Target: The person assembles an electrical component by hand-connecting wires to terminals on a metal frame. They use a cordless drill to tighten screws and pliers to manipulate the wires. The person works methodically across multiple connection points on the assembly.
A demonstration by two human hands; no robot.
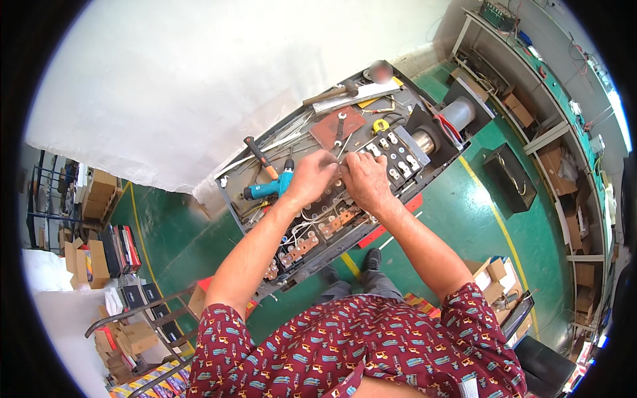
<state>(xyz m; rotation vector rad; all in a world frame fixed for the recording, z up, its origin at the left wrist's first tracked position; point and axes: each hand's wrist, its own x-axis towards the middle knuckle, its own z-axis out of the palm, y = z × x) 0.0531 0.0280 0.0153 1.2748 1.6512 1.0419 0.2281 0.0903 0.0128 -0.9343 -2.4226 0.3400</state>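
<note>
Close together over the middle of the workbench, my left hand (312,175) and my right hand (366,180) almost meet at the fingertips. Both have their fingers pinched in; anything between them is too small or hidden to name. Under them lies an electrical assembly with white wires (306,219) and copper bars (340,221). A black block with metal terminals (398,158) sits just right of my right hand. Beside my left wrist lies a teal power drill (269,188), and a hammer with an orange and black handle (261,157) is behind it.
A wrench (340,127) rests on a reddish plate (325,132); a yellow tape measure (380,125) is nearby. Another hammer (332,91) lies at the back. A metal cylinder (458,114) stands at the bench's right end. A black open box (509,179) sits on the green floor, before long shelves (547,139).
</note>
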